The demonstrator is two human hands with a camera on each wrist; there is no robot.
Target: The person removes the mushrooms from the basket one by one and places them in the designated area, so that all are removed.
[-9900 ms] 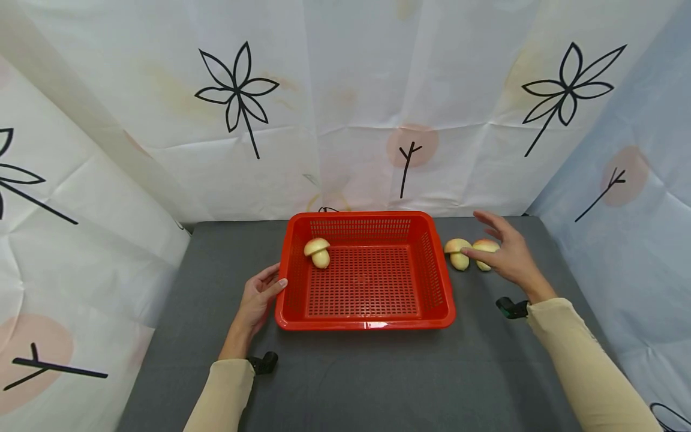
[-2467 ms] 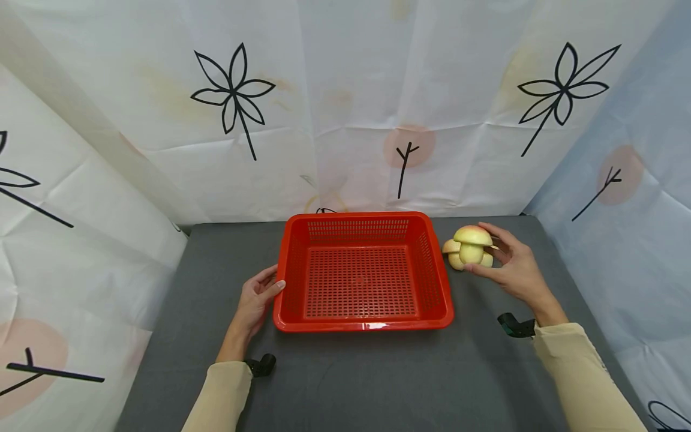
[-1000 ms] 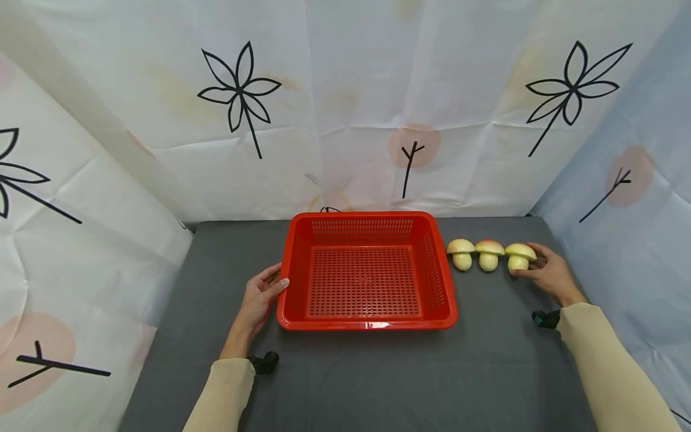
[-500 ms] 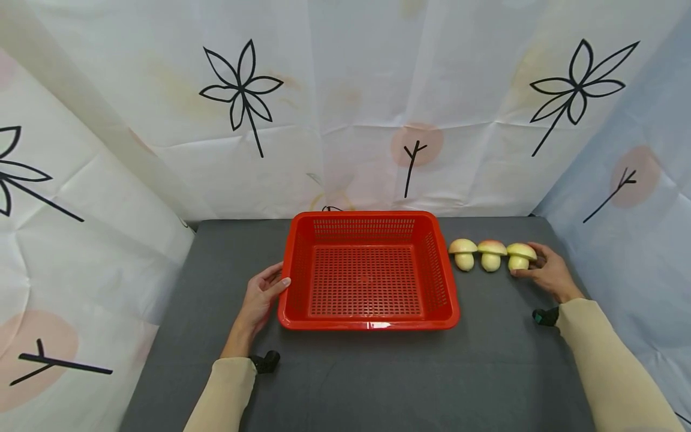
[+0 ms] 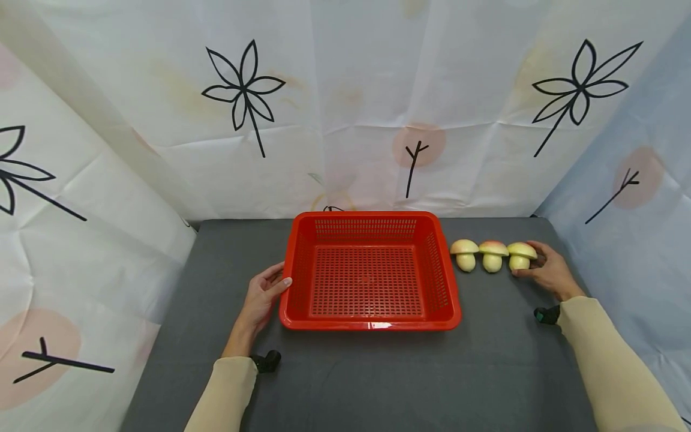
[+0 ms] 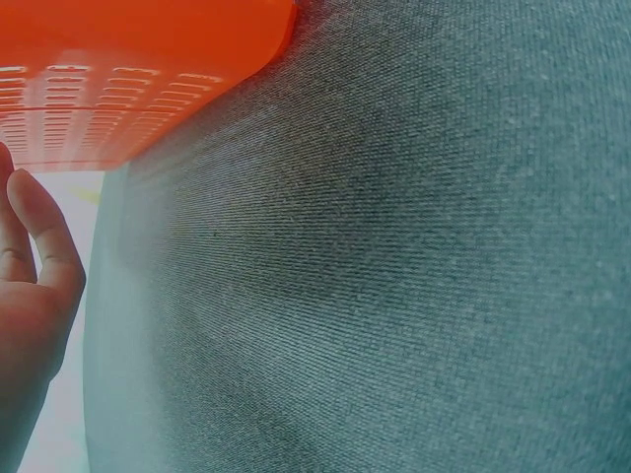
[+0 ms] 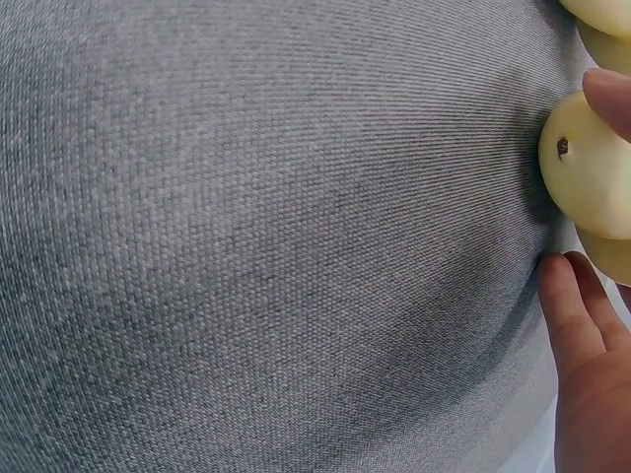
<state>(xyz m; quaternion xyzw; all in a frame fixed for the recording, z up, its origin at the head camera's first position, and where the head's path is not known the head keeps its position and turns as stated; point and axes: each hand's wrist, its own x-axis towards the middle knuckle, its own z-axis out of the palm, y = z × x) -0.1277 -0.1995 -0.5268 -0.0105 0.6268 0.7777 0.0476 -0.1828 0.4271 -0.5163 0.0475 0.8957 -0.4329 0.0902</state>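
Observation:
Three toy mushrooms stand in a row on the grey cloth, right of the basket: the left mushroom, the middle mushroom and the right mushroom. Around the right one, my right hand has its thumb at the stem and its fingers behind the cap. The right wrist view shows the pale stem end close to the thumb. My left hand holds the left rim of the red plastic basket, thumb on top. Its other fingers are partly hidden by the basket wall.
A grey cloth-covered table lies under everything. White printed fabric hangs behind it and along both sides. The basket has slotted walls and a perforated floor. A thin black wire shows behind it.
The mushroom once inside the basket was lifted out by my right hand and now stands at the row's right end. The left hand stays at the rim. Little moved in the last second.

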